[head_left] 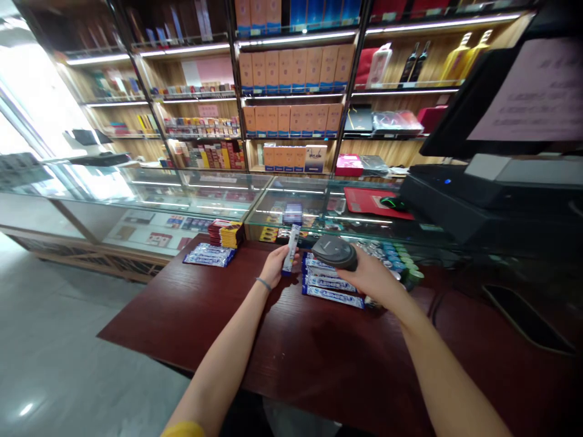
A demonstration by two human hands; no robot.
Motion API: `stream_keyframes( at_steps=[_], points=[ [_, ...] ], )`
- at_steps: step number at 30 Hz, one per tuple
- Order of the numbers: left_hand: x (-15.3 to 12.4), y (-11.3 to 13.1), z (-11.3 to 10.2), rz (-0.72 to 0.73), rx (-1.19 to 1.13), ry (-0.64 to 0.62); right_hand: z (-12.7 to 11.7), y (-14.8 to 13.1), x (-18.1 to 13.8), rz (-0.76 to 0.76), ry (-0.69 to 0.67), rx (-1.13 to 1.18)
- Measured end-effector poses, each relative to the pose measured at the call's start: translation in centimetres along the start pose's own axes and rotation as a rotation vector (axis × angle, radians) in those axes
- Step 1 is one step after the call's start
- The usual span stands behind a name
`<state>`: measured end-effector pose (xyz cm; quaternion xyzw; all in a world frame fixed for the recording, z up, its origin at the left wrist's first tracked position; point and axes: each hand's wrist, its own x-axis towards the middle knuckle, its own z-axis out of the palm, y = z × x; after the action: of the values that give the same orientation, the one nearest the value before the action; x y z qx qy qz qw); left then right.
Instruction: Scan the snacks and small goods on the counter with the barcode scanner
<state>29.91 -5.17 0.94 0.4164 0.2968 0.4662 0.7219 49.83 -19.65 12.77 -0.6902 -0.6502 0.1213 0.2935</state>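
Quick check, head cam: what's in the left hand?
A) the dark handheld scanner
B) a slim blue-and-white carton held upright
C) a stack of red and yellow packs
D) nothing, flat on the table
B: the left hand grips a slim blue-and-white carton upright, while the right hand holds the dark scanner.

red/yellow cartons [225,232] | monitor [505,97] | mouse [390,203] on glass counter [218,195]

One scanner [334,252], one upright carton [291,249] — two hands [276,264] [371,276].
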Motion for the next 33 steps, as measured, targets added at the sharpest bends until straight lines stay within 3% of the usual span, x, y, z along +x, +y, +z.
stream_keyframes(
  at_steps=[4,7,11,15,19,23,29,33],
  points=[
    [0.3,2.9,-0.3,0.222,0.453,-0.017,0.3,-0.3,0.2,0.006,0.014,0.037],
    [-0.6,5.4,-2.1,0.446,0.898,0.011,0.8,-0.3,0.3,-0.019,0.021,0.056],
    [-3.7,7.8,-6.9,0.639,1.357,-0.009,1.8,0.0,0.5,-0.025,0.002,0.050],
    [-7.0,9.7,-13.0,0.654,1.670,-0.012,2.7,-0.2,0.5,-0.004,-0.023,0.057],
    [-9.0,11.3,-18.4,0.647,1.837,-0.034,3.4,-0.6,0.5,0.009,-0.033,0.048],
    [-9.4,12.3,-22.2,0.592,1.920,-0.072,4.0,-0.6,0.6,-0.022,-0.032,0.062],
    [-8.0,12.8,-26.2,0.558,1.970,-0.095,4.5,0.2,0.7,-0.007,-0.029,0.086],
    [-7.4,12.8,-27.6,0.545,1.990,-0.052,4.7,0.9,0.9,0.010,-0.027,0.077]
  ],
)
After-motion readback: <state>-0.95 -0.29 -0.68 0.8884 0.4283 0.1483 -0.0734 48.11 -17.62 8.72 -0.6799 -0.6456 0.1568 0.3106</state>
